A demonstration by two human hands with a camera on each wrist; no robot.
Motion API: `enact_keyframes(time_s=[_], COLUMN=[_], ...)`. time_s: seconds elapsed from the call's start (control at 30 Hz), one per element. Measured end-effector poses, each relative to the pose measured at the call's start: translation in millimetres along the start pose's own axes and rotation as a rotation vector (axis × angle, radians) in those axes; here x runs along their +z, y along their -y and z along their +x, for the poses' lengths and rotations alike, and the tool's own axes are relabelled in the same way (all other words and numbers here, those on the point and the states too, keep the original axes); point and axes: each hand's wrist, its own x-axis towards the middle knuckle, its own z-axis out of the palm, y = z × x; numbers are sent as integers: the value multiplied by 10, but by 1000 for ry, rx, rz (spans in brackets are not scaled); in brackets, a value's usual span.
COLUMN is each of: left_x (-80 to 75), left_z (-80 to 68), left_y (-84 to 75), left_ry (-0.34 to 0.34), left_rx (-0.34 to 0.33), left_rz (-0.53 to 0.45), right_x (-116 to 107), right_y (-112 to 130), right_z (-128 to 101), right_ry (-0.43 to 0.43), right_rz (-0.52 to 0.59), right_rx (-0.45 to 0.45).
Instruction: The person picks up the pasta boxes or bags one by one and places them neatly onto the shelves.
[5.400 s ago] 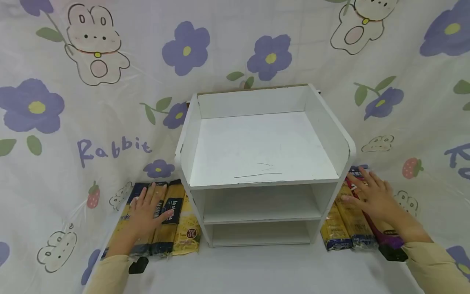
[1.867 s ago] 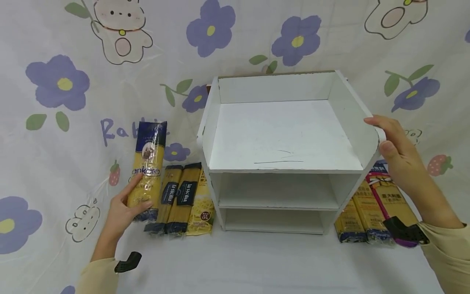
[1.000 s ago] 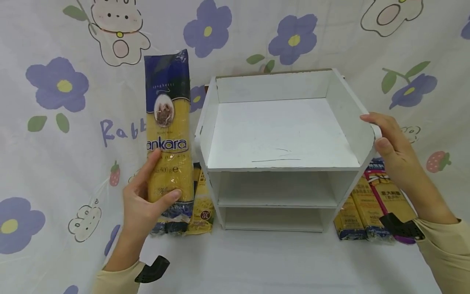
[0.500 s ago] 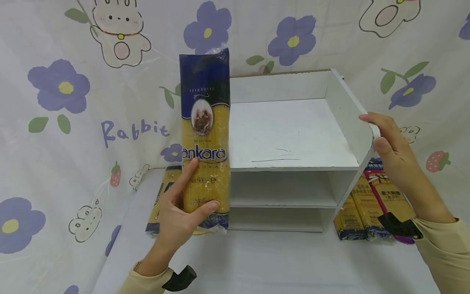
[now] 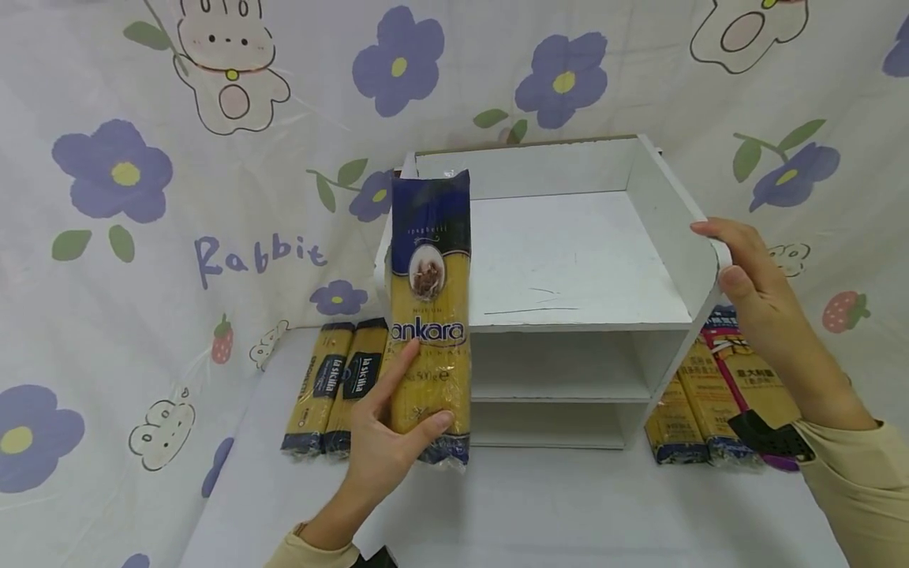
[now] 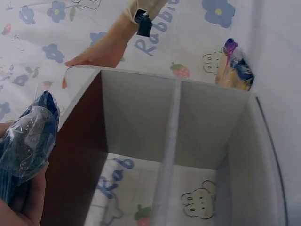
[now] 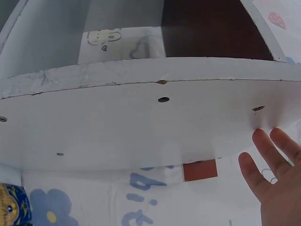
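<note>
My left hand (image 5: 387, 446) grips a blue and yellow pack of spaghetti (image 5: 429, 315), its thumb across the lower front. The pack stands nearly upright before the left side of a white shelf unit (image 5: 575, 260), hiding part of it. In the left wrist view one clear-wrapped end of the spaghetti pack (image 6: 30, 141) shows beside the shelf. My right hand (image 5: 770, 315) holds the front upper edge of the shelf's right side panel between thumb and fingers. From the right wrist view, fingertips (image 7: 259, 136) of that hand touch the panel's outer face.
Left of the shelf lie two la sicilia pasta packs (image 5: 327, 394), with another partly hidden behind the spaghetti. Several more packs (image 5: 699, 402) lie to the right, below my right forearm. Beneath the top tray the shelf has two open compartments (image 5: 561, 367). A printed cloth (image 5: 270, 189) hangs behind.
My left hand has lifted the spaghetti pack from the left row, carried it right, and lowered it slightly since half a second ago. My right hand moved from the right packs to the shelf's edge.
</note>
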Motion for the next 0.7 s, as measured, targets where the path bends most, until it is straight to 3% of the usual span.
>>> enact_keyframes(time_s=[0.17, 0.37, 0.7], left_x=[38, 34, 34], left_z=[-38, -31, 19], left_y=[58, -16, -336], left_ry=[-17, -7, -5], left_rx=[-23, -40, -212], left_rz=[-8, -6, 19], right_x=[6, 8, 15], right_y=[-4, -1, 5], right_z=[2, -7, 1], right_ry=[9, 0, -11], right_rz=[23, 20, 28], right_rx=[-9, 1, 6])
